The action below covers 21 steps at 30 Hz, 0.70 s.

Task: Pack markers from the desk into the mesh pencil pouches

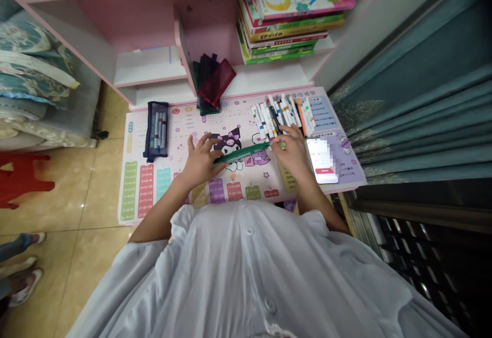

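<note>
A green zip pouch [243,154] stretches between my two hands, seen nearly edge-on, low over the desk mat. My left hand [200,160] has its left end by the thumb, with the other fingers raised and spread. At its right end, the fingers of my right hand [291,149] pinch the corner; whether they grip the zipper pull is too small to tell. Just beyond my right hand lies a bunch of white markers [262,119] with coloured marks. To the left rests a dark blue mesh pouch [157,129] with several markers inside.
Several dark red and green mesh pouches [214,83] lie at the mat's back edge. A phone [323,161] lies right of my right hand. Stacked books [286,30] fill the right shelf. Left are a red stool [25,176] and another person's feet [26,287].
</note>
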Each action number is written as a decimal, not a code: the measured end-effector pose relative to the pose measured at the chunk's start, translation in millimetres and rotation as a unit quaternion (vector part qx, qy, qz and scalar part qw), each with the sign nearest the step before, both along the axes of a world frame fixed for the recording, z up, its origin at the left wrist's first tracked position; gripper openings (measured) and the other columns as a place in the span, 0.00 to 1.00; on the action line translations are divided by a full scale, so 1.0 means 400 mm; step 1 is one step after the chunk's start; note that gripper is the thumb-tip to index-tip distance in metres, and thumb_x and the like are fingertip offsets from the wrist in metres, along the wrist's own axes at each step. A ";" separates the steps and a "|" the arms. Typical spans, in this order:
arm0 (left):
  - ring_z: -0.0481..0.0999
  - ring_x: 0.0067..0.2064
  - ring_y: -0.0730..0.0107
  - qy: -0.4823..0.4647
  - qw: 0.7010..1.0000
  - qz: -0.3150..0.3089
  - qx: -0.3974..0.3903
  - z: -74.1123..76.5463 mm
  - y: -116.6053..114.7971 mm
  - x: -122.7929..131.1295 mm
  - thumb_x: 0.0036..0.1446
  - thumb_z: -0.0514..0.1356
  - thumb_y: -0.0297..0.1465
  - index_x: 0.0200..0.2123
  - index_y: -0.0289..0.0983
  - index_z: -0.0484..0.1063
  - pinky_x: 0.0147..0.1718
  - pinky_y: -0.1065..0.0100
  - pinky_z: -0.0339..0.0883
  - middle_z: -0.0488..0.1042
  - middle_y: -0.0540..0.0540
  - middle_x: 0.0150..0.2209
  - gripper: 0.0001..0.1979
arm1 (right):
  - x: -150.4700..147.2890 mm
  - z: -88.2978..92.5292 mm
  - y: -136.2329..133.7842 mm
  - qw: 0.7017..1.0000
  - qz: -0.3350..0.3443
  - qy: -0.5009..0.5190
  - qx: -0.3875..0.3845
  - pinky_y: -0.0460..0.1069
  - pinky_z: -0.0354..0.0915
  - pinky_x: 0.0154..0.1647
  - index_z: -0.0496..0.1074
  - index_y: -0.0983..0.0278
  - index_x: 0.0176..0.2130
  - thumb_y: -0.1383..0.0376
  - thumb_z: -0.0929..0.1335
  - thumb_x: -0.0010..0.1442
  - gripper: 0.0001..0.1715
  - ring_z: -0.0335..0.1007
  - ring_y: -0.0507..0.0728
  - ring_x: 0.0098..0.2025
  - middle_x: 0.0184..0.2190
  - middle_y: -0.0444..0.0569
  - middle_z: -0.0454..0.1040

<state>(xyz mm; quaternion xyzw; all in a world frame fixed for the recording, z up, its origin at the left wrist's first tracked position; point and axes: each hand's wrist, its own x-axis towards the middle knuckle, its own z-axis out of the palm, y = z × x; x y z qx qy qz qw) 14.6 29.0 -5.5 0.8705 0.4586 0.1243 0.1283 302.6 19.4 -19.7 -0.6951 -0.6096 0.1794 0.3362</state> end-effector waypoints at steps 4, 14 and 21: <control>0.58 0.68 0.42 0.012 1.000 -0.014 0.005 0.007 0.015 0.040 0.60 0.61 0.36 0.34 0.40 0.79 0.64 0.26 0.34 0.72 0.39 0.58 0.08 | -0.023 -0.005 0.002 1.000 0.026 0.007 0.015 0.69 0.49 0.70 0.73 0.60 0.25 0.67 0.68 0.54 0.07 0.51 0.69 0.70 0.57 0.48 0.72; 0.60 0.67 0.43 -0.052 0.966 0.250 0.041 -0.008 0.055 -0.112 0.57 0.61 0.35 0.27 0.39 0.75 0.63 0.29 0.40 0.75 0.41 0.55 0.09 | -0.117 -0.034 0.007 0.992 0.072 -0.031 0.099 0.65 0.53 0.70 0.71 0.59 0.37 0.59 0.67 0.62 0.07 0.51 0.67 0.71 0.57 0.54 0.70; 0.59 0.68 0.42 -0.071 0.878 0.474 0.018 -0.025 0.145 -0.230 0.56 0.59 0.34 0.28 0.38 0.75 0.63 0.29 0.45 0.75 0.39 0.55 0.08 | -0.162 -0.130 0.025 0.978 0.139 -0.062 0.143 0.69 0.58 0.67 0.71 0.61 0.35 0.63 0.68 0.61 0.04 0.53 0.70 0.69 0.54 0.56 0.70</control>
